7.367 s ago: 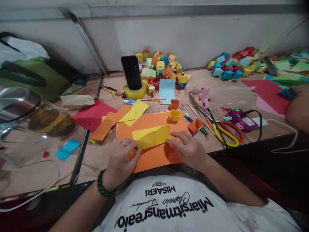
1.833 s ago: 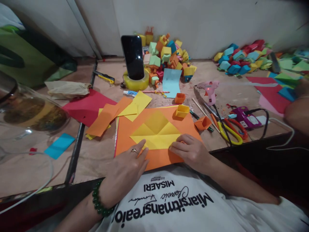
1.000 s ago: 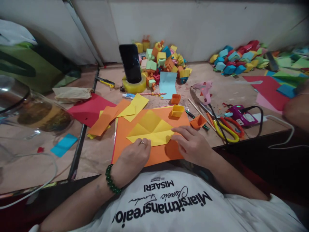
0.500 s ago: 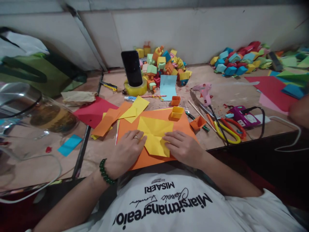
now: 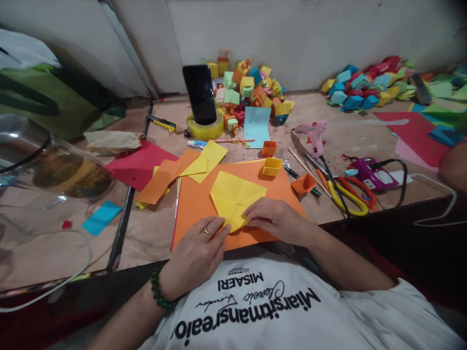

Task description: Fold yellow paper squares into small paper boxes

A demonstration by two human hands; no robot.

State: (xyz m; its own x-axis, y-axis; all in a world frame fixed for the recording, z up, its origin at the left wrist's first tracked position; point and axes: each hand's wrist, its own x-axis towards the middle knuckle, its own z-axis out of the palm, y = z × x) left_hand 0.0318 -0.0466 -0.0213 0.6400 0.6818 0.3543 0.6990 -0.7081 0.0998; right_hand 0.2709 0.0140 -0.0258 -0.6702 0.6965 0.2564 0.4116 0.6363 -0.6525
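A creased sheet of yellow paper (image 5: 237, 192) lies on a stack of larger orange paper (image 5: 195, 206) in front of me. Its near edges are folded inward, coming to a blunt point towards my body. My left hand (image 5: 200, 245), with a ring and a green bead bracelet, pinches the paper's near left corner. Bent fingers of my right hand (image 5: 279, 218) hold its near right edge; the thumb is partly hidden. Just beyond the sheet stand a small yellow paper box (image 5: 272, 166) and an orange one (image 5: 269, 148). Another orange paper box (image 5: 303, 183) lies tipped to the right.
A phone (image 5: 200, 95) leans on a tape roll (image 5: 206, 127) before piled paper boxes (image 5: 233, 95). Rightward lie a pink glue gun (image 5: 315, 136), yellow-handled scissors (image 5: 348, 201) and a purple power adapter (image 5: 372, 172). A glass jar (image 5: 69, 170) is at left; another person's arm (image 5: 454, 165) shows at right.
The yellow paper has been turned and its near edges folded in. My left hand has moved down towards me; my right hand stays at the paper's right side. The view has shifted slightly.
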